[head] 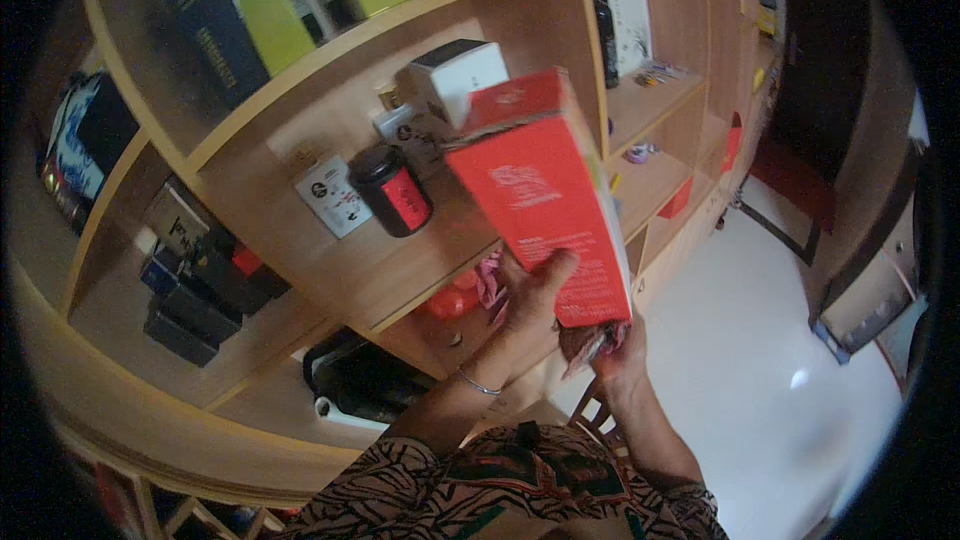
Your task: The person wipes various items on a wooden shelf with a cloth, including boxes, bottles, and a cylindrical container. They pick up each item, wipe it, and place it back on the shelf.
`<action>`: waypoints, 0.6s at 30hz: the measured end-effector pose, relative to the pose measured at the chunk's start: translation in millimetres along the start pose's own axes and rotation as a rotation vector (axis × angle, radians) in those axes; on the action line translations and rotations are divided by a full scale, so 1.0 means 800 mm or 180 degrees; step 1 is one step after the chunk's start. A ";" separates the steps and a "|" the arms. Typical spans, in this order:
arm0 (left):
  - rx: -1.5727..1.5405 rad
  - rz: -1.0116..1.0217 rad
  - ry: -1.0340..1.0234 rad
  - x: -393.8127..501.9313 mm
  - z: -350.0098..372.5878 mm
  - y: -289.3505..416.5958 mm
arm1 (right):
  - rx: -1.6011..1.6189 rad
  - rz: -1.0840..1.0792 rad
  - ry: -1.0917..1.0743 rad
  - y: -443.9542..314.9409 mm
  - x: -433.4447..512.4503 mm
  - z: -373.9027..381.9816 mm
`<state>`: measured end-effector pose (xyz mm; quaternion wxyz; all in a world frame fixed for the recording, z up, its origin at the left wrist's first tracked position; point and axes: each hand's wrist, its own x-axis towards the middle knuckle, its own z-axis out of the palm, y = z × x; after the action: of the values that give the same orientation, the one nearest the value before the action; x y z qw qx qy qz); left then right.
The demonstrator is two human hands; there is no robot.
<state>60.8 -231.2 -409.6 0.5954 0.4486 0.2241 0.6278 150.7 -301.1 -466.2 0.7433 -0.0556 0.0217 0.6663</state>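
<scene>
A tall red cardboard box (540, 202) with pale writing is held up in front of the wooden shelf unit. My left hand (536, 281), a bracelet at its wrist, grips the lower left side with the thumb across the printed face. Below the box's bottom end is my right hand (626, 352), with a crumpled dark reddish cloth (589, 349) in it; its fingers are partly hidden. Behind the box, on the shelf, stand a black canister with a red label (391, 191), a white card (334, 195) and a white box with a dark top (465, 79).
Dark boxes (191, 315) fill a lower left compartment. Beneath the middle shelf lie a red rounded object (452, 298) and a black bag (367, 375). The shelf edge (442, 289) runs close to my left forearm. White floor (735, 360) and a chair (596, 409) are at the right.
</scene>
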 end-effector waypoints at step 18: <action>0.3013 0.2306 0.1238 0.046 -0.172 0.154 | -0.1084 0.1015 -0.0162 0.031 -0.002 -0.017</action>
<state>-116.5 -185.4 -366.4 0.0299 0.5887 0.4158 0.6926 126.6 -302.0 -481.1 0.6088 -0.1592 -0.1012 0.7705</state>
